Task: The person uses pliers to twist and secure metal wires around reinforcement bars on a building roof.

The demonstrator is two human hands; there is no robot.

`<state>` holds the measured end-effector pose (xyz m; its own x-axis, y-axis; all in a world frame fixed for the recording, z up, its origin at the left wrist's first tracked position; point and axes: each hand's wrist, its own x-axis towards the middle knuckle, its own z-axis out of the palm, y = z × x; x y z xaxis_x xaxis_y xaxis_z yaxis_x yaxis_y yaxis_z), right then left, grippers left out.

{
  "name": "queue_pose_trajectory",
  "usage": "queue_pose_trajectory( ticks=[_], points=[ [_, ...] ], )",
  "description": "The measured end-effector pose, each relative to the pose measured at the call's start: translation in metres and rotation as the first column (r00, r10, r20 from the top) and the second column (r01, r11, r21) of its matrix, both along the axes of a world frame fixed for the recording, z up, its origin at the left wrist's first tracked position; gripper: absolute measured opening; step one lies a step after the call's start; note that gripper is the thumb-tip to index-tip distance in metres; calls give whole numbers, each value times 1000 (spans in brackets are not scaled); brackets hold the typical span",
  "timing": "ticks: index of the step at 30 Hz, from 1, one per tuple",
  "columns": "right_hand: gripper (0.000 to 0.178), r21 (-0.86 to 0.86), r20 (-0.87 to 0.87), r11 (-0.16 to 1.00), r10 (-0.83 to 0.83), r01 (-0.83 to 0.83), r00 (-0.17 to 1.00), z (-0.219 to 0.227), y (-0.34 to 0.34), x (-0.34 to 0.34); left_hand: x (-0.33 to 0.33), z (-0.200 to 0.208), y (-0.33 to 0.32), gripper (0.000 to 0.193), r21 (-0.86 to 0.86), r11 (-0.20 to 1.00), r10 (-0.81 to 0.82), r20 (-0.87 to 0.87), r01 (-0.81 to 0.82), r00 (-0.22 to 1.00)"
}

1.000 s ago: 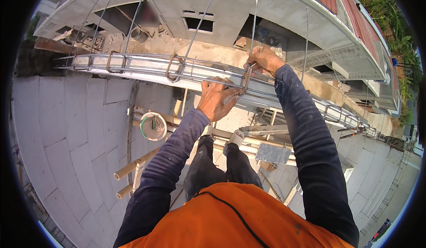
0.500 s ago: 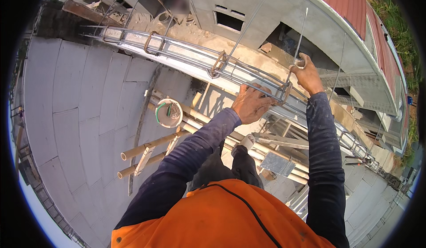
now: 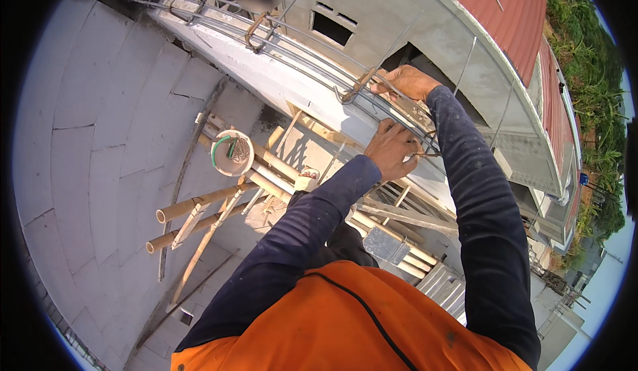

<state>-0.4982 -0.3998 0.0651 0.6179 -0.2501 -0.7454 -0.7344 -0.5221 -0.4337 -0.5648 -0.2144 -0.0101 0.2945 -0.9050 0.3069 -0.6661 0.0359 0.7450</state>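
Observation:
A long cage of steel rebar (image 3: 309, 59) runs along the white wall top. Rusty square stirrups sit round its bars, one stirrup (image 3: 256, 33) toward the far left. My left hand (image 3: 392, 150) is closed at the cage's near side, thumb and fingers on the corner of another stirrup (image 3: 430, 153). Farther across, my right hand (image 3: 411, 83) reaches over the bars. Its fingers are pinched together beside a rusty stirrup (image 3: 355, 89) and the foot of a thin upright rod (image 3: 399, 39); what lies between the fingertips is hidden.
Below me, bamboo poles (image 3: 193, 201) form a scaffold. A white bucket (image 3: 223, 166) with a green handle and thin wire pieces stands on them. A grey block wall (image 3: 119, 145) fills the left. Beyond the cage is a rendered building with a red metal roof (image 3: 495, 12).
My right hand has left the upright rod and moved left and down to the stirrup. My left hand stays at the cage's near side. The whole view has shifted and turned.

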Motion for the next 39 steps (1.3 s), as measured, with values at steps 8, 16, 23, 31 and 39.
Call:
queue_pose_trajectory(
  ticks=[8,16,23,31,39],
  points=[
    [26,-25,36,1000,4,-3,999,-21,2,10,0,-1,2,22,-26,999,33,1,-33,999],
    [40,-31,179,929,-359,369,916,31,-14,-11,2,4,-2,34,141,990,-1,19,-2,1000],
    [22,200,720,786,-523,585,457,158,49,-178,6,14,-7,45,163,986,-40,-6,41,999],
    [25,476,346,399,-904,784,250,-32,128,-289,3,45,-9,39,324,940,-127,52,104,990],
    [25,662,317,203,-948,721,-24,-61,144,-248,11,38,-16,37,315,945,-126,121,82,985]
  ],
)
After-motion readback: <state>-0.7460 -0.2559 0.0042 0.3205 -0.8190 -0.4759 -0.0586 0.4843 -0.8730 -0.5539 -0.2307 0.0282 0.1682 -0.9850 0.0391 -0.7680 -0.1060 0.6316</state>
